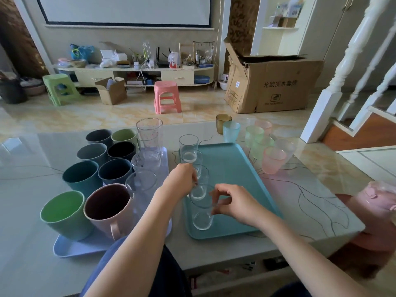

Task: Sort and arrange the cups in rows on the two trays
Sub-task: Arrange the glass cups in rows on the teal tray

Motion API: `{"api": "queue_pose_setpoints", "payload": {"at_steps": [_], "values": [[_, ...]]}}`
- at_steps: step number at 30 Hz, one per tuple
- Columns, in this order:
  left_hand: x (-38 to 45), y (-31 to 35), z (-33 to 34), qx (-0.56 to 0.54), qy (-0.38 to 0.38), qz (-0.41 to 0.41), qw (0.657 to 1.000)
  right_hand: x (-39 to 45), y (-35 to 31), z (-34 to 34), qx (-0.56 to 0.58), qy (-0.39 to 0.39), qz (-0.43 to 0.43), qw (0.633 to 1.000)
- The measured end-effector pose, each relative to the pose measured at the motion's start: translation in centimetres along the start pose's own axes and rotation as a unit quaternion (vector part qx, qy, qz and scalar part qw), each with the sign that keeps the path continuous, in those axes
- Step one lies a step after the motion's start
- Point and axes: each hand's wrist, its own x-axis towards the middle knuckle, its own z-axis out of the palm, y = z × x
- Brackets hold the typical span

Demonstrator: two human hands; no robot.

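Observation:
A teal tray (233, 168) carries a row of clear glasses along its left side. My right hand (233, 202) pinches the rim of the nearest clear glass (202, 211). My left hand (182, 179) grips the rim of the clear glass behind it (202, 174). Further back in that row stands another clear glass (188, 148). The pale blue tray (70, 247) on the left holds several opaque mugs, including a green one (64, 213) and a pink one (107, 206), plus a row of tall clear tumblers (147, 136).
Frosted pink (273, 159), green (255, 133), teal (231, 130) and amber (222, 123) cups stand loose on the table beyond the teal tray's right edge. A pink object (377, 202) sits at the table's right corner. Stools and cardboard boxes are on the floor behind.

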Motion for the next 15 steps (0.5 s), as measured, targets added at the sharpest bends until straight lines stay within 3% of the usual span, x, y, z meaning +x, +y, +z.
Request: {"api": "queue_pose_setpoints", "payload": {"at_steps": [5,15], "values": [[0.1,-0.2,-0.3,-0.002,-0.016,0.006,1.000,0.1,-0.7,-0.4,-0.001,-0.047,0.020,0.999],[0.4,-0.7,-0.1,0.011,-0.024,0.015,1.000,0.8,-1.1,-0.1,-0.053,-0.065,0.028,0.996]]}}
